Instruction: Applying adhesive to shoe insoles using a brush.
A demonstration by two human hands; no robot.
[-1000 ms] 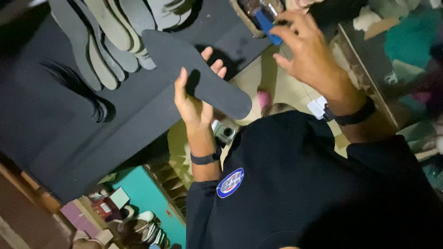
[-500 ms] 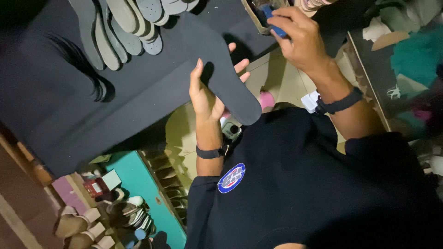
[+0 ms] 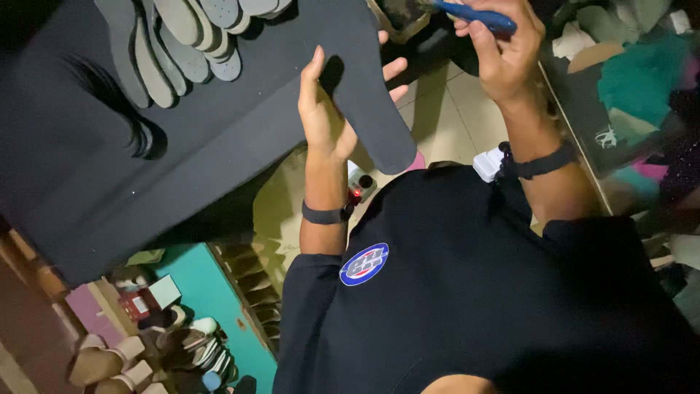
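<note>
My left hand [image 3: 328, 117] grips a dark, sole-shaped foam piece [image 3: 368, 87] by its edge, thumb in front and fingers behind it. The piece lies partly over a large dark foam sheet [image 3: 182, 153] spread out to the left. On that sheet, near the top, rests a fanned stack of grey insoles [image 3: 189, 36]. My right hand [image 3: 503, 58] is raised at the top edge, closed around a blue-handled tool [image 3: 477, 16] whose working end is out of view. Both wrists carry dark bands.
Pale floor tiles [image 3: 452, 109] show between my arms. A teal rack [image 3: 211, 292] with rows of shoes [image 3: 109, 361] stands at the lower left. Heaps of cloth and scraps [image 3: 634, 80] crowd the right. A small device with a red light [image 3: 359, 186] sits by my left wrist.
The left hand and the sole piece have risen and shifted right in view. The right hand with the blue tool has moved up to the top edge.
</note>
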